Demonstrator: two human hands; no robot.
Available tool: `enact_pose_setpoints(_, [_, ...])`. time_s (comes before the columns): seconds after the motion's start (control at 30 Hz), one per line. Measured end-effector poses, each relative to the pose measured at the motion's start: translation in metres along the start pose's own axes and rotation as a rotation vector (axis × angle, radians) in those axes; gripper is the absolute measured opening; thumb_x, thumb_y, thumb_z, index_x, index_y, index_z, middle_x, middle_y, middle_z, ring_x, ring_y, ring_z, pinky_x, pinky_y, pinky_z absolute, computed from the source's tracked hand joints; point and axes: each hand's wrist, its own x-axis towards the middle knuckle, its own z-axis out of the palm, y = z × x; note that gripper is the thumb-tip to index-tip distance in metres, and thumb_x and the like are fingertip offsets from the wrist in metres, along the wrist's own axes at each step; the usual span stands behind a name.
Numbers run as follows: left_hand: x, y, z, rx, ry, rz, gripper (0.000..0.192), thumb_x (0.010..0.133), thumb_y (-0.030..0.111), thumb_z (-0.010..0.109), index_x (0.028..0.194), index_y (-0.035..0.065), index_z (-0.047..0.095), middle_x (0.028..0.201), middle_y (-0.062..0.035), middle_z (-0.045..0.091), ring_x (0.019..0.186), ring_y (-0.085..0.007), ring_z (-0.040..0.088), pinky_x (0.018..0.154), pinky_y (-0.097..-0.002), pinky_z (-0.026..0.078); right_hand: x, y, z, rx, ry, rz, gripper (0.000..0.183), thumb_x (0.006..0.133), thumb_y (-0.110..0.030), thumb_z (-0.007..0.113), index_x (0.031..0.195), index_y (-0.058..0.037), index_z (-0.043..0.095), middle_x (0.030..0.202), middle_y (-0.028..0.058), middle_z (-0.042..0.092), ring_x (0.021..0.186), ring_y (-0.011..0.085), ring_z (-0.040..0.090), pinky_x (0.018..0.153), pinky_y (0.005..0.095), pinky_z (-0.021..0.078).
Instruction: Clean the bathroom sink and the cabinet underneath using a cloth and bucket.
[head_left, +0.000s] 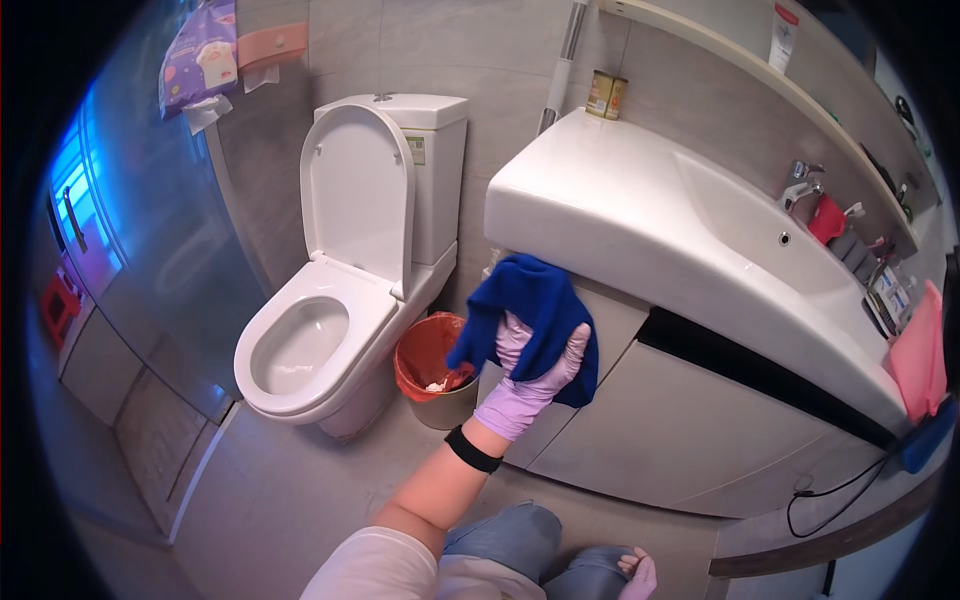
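My left hand, in a pale purple glove, grips a dark blue cloth. The cloth hangs over the fingers, just under the near edge of the white washbasin and in front of the grey cabinet. Whether it touches the cabinet front is unclear. Beside the cloth stands a waste bin with a red bag lining it and some litter inside. Low in the picture, my gloved right hand rests by my knee, partly cut off, its fingers curled.
A white toilet stands left of the bin, its lid raised. A glass shower door is at the left. The basin carries a tap, a gold box and a pink cloth. A black cable hangs at the right.
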Motion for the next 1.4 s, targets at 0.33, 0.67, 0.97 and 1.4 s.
enact_pose_setpoints(0.33, [-0.109, -0.065, 0.015, -0.104, 0.251, -0.584, 0.047, 0.097, 0.038, 0.039, 0.108, -0.0041, 0.055, 0.094, -0.0119, 0.063, 0.078, -0.0195, 0.061, 0.068, -0.0304, 0.049, -0.008, 0.001, -0.004, -0.032, -0.013, 0.008, 0.036, 0.098, -0.024, 0.037, 0.106, 0.0022, 0.06, 0.087, 0.0081, 0.063, 0.082, 0.0152, 0.057, 0.077, 0.0272, 0.0453])
enact_pose_setpoints(0.67, [-0.218, -0.134, 0.009, 0.111, 0.227, -0.878, 0.059, 0.097, 0.047, 0.029, 0.102, -0.0051, 0.056, 0.091, -0.0171, 0.064, 0.077, -0.0295, 0.061, 0.07, -0.0389, 0.048, -0.026, -0.023, 0.006, -0.144, 0.014, 0.015, 0.036, 0.097, -0.024, 0.037, 0.102, 0.0019, 0.061, 0.086, 0.0075, 0.063, 0.082, 0.0155, 0.057, 0.078, 0.0274, 0.0445])
enact_pose_setpoints(0.97, [-0.235, -0.14, -0.042, -0.001, -0.271, -1.451, 0.07, 0.093, 0.059, 0.02, 0.095, 0.0012, 0.06, 0.089, -0.0168, 0.062, 0.078, -0.0295, 0.058, 0.073, -0.04, 0.044, -0.041, -0.015, 0.002, -0.132, -0.007, -0.023, 0.036, 0.097, -0.021, 0.035, 0.104, 0.0019, 0.061, 0.089, 0.0083, 0.063, 0.083, 0.0157, 0.057, 0.08, 0.027, 0.0442])
enact_pose_setpoints(1.4, [-0.076, -0.072, -0.175, -1.295, -0.577, -1.728, 0.05, 0.095, 0.041, 0.037, 0.123, 0.0019, 0.05, 0.118, -0.0134, 0.058, 0.106, -0.028, 0.058, 0.095, -0.0429, 0.043, 0.011, -0.006, 0.102, 0.006, -0.562, -0.142, 0.024, 0.091, -0.013, 0.051, 0.109, 0.002, 0.058, 0.09, 0.0067, 0.064, 0.082, 0.0116, 0.059, 0.078, 0.0236, 0.0461])
